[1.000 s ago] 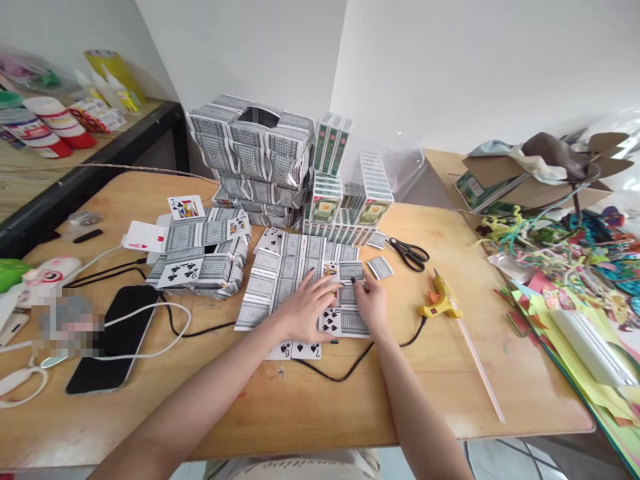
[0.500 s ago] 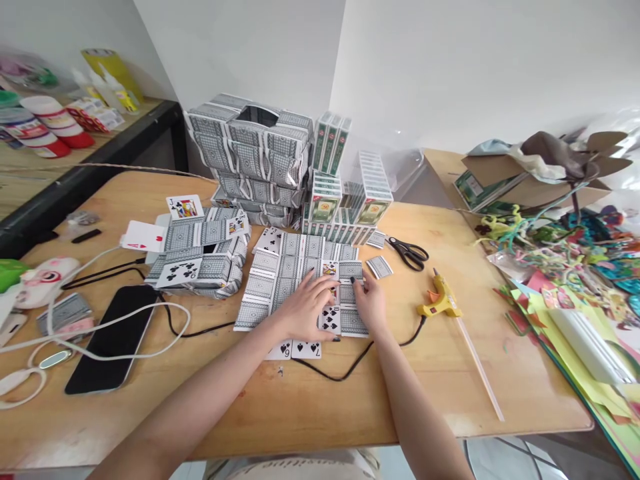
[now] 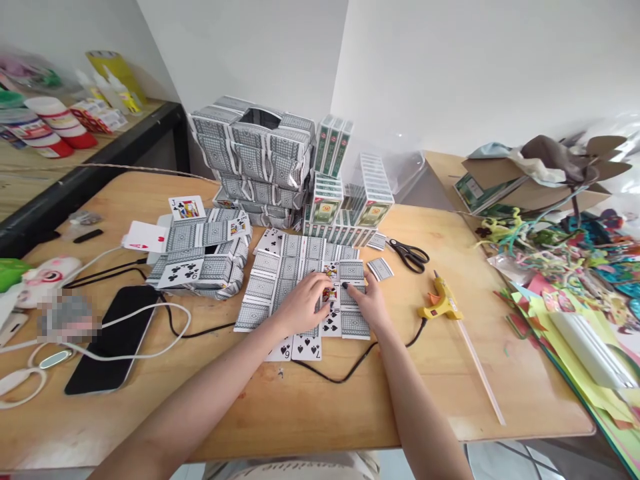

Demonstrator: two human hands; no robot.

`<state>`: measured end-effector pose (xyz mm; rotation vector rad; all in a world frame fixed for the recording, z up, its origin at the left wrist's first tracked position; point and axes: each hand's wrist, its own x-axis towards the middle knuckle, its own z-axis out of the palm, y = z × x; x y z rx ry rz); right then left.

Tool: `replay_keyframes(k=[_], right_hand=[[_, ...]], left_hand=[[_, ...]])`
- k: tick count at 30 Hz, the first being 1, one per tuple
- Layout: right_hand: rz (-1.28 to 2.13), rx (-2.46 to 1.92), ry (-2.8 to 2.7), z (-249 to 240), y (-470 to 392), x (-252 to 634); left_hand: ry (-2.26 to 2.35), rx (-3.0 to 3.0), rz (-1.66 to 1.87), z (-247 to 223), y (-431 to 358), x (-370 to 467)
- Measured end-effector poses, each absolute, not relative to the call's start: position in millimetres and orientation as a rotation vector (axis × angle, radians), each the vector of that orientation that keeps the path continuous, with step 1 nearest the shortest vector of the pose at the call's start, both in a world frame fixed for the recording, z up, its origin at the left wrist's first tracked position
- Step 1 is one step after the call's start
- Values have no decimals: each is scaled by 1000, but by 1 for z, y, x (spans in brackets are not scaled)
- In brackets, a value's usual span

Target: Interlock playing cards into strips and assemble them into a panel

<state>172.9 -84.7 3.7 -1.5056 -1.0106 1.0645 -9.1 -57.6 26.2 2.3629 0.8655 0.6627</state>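
Observation:
A flat sheet of joined playing cards point(image 3: 260, 287), mostly grey patterned backs, lies on the wooden table. My left hand point(image 3: 304, 303) rests on its middle, fingers bent and a little apart beside a column of face-up cards point(image 3: 331, 325). On the right part of the sheet is my right hand point(image 3: 367, 297), its thumb on the cards near the column's edge and its fingers apart. Neither hand visibly holds anything. Two face-up spade cards point(image 3: 307, 347) stick out at the sheet's near edge.
Behind stand stacked card-covered boxes point(image 3: 270, 150) and green card packs point(image 3: 327, 203). Right are scissors point(image 3: 410, 255) and a yellow glue gun point(image 3: 440, 300) with its cable looping near the sheet. Left are a card-covered piece point(image 3: 220, 267), phone point(image 3: 113, 343) and white cables.
My left hand has drawn its fingers in, baring more of the face-up column. My right thumb has moved slightly left, and its fingers have shifted a little.

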Motion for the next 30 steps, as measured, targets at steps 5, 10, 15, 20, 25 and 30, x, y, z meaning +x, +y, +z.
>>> replay_keyframes(k=[5, 10, 15, 20, 25, 30], right_hand=[[1104, -1507, -982, 5, -87, 173], [1151, -1474, -952, 5, -87, 173], [1193, -1470, -939, 5, -87, 173], [1109, -1492, -1020, 2, -86, 174], [1056, -1490, -1079, 1, -86, 176], [1046, -1454, -1073, 1, -86, 173]], left_hand=[[869, 2372, 672, 21, -56, -9], [901, 2358, 693, 15, -55, -9], [894, 2373, 694, 14, -54, -9], [887, 2387, 670, 17, -53, -9], [889, 2379, 664, 16, -53, -9], [895, 2381, 657, 16, -53, -10]])
